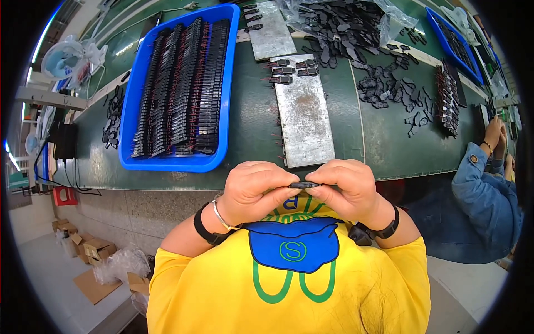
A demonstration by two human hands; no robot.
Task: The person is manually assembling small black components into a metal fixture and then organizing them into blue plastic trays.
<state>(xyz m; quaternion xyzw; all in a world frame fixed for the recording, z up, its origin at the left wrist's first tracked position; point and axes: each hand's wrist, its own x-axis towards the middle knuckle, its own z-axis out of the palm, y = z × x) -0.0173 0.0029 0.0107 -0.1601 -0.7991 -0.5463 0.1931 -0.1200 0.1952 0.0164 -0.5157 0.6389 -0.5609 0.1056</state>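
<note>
In the head view, I see a person in a yellow shirt (206, 295) at a green table (250, 133). The left hand (258, 188) is almost closed. Its thumb and fingertips pinch one end of a small black part (305, 185). The right hand (349, 188) is almost closed too, and its thumb and fingertips pinch the other end. The black part lies flat between the hands, just by the near edge of the table, in front of the person's chest.

Counting from the black part, a gray metal plate (306, 122) is at 12 o'clock. A few little black parts (282, 79) sit near its far end. Past it is another metal plate (275, 42).

At 10 o'clock is a big blue tray (127, 119), with long rows of black parts (183, 89) and red wires in it. Between 1 and 2 o'clock, flat black pieces (384, 86) lie all over each other. At 2 o'clock there is a row of black parts with red wires (448, 103). At 3 o'clock is another person in a blue sleeve (470, 172). Between 8 and 9 o'clock, brown boxes (97, 249) are down low.
</note>
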